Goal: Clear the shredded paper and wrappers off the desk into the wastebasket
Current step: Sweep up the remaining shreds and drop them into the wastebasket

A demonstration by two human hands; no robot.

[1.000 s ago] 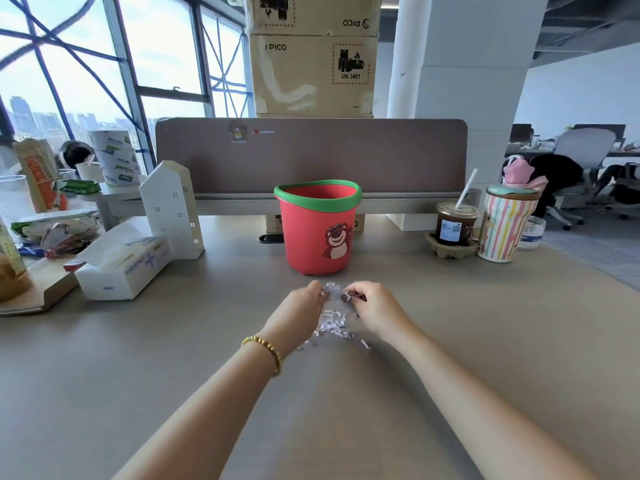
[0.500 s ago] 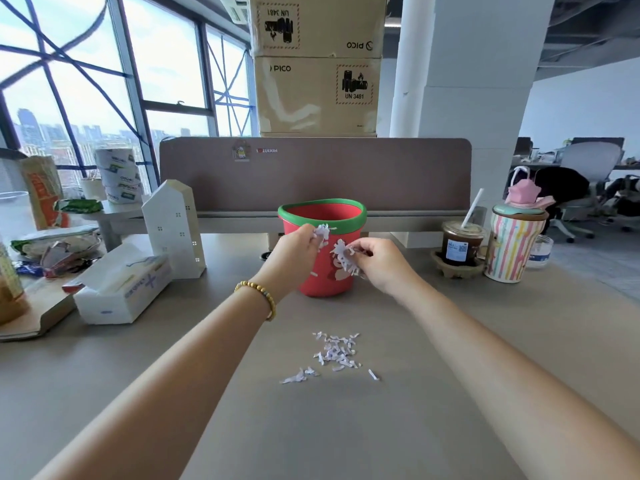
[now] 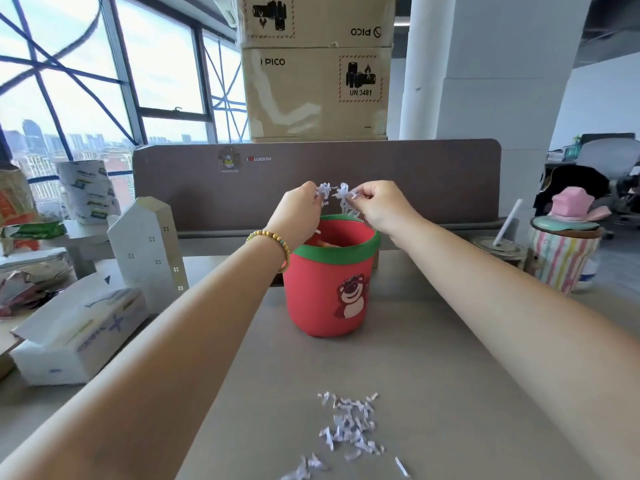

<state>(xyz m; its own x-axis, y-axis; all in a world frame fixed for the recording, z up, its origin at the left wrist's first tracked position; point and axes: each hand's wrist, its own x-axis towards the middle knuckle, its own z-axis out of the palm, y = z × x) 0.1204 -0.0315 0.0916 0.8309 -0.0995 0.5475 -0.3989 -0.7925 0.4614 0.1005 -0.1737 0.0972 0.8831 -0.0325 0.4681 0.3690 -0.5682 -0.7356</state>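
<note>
- Shredded paper (image 3: pixel 349 429) lies in a loose scatter on the desk (image 3: pixel 450 375), close to its near edge, well apart from the wastebasket (image 3: pixel 329 289)
- Head view: the red wastebasket with a green rim and a bear picture stands upright further back at the middle of the desk, before the brown divider panel (image 3: pixel 398 178)
- Left hand (image 3: pixel 299 211) is raised over the basket's open mouth, fingertips pinched on a small tuft of shreds (image 3: pixel 323 192)
- Right hand (image 3: pixel 382 206) is level with it over the rim, pinching a second tuft (image 3: pixel 346 199) whose strands dangle towards the opening
- A tissue box (image 3: pixel 76 330) and a white house-shaped holder (image 3: pixel 149 251) sit towards the desk's left edge, a striped cup (image 3: pixel 562 258) towards its right
</note>
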